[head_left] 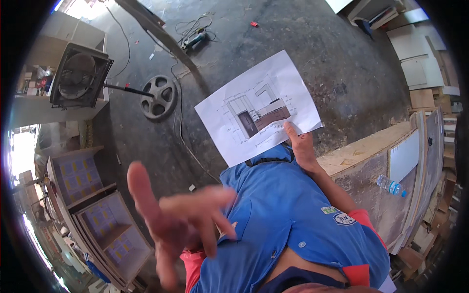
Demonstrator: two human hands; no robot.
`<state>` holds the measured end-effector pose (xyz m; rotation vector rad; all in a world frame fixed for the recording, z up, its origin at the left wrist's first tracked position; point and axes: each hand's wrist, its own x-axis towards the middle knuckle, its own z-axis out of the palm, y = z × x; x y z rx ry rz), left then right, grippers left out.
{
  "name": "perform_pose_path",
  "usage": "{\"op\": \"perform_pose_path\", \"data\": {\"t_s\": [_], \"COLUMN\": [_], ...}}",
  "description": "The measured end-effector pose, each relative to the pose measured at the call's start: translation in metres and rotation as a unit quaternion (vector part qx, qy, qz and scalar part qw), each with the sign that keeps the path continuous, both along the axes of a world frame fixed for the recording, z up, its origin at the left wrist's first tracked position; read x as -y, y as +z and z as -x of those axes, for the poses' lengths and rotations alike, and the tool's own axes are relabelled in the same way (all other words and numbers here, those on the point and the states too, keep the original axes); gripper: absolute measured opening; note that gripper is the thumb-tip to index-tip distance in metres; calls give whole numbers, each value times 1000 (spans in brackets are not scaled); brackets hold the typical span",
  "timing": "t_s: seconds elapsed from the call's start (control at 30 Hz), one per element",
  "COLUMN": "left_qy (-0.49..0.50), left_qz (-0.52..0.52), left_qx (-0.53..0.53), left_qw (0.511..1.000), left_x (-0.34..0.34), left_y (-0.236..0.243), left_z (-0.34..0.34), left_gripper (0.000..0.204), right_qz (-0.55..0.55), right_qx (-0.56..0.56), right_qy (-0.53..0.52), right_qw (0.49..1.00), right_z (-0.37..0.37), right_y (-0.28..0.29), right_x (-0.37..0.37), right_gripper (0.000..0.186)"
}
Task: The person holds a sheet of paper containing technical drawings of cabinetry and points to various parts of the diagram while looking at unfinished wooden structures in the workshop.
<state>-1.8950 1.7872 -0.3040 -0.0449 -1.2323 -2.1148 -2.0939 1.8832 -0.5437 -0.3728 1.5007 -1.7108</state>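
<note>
A white sheet of paper [227,117] with a coloured drawing of cabinets is held out over my lap, tilted. My right hand [300,146] grips it at its lower right corner, thumb on top and the other fingers hidden behind it. My left hand [181,219] is raised at the lower left in front of my blue work shirt, blurred, with its fingers spread and nothing visible in it. It is apart from the paper.
A fan [75,78] on a round base [157,97] stands at left, near wooden cabinets [122,239]. A power tool [194,40] and cables lie on the concrete floor [351,73]. At right are a plywood bench [351,151], a plastic bottle [391,185] and stacked boards [420,68].
</note>
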Motion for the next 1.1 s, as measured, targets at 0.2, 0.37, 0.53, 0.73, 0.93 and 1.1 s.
{"op": "perform_pose_path", "data": {"t_s": [0.2, 0.37, 0.53, 0.73, 0.93, 1.1], "left_qy": [-274, -293, -269, -119, -159, -210], "left_qz": [-64, -240, -68, -339, 71, 3], "left_qx": [-38, -167, -192, -599, -120, -75], "left_qw": [959, 910, 941, 716, 977, 975], "left_x": [-17, -45, -49, -80, -23, -64], "left_y": [32, 9, 5, 0, 12, 12], "left_z": [33, 12, 56, 49, 94, 110], "left_gripper": [61, 72, 51, 24, 77, 69], "right_qz": [4, 14, 31, 39, 18, -8], "right_qx": [-58, -76, -62, -4, -59, -15], "right_qy": [-38, -14, -16, -37, -18, -50], "right_qw": [998, 997, 997, 999, 998, 999], "right_z": [0, 1, 2, 3, -1, 5], "right_y": [1, -12, -19, -9, -9, -10], "right_x": [-3, -4, -6, -15, -5, -10], "right_gripper": [27, 29, 32, 32, 31, 34]}}
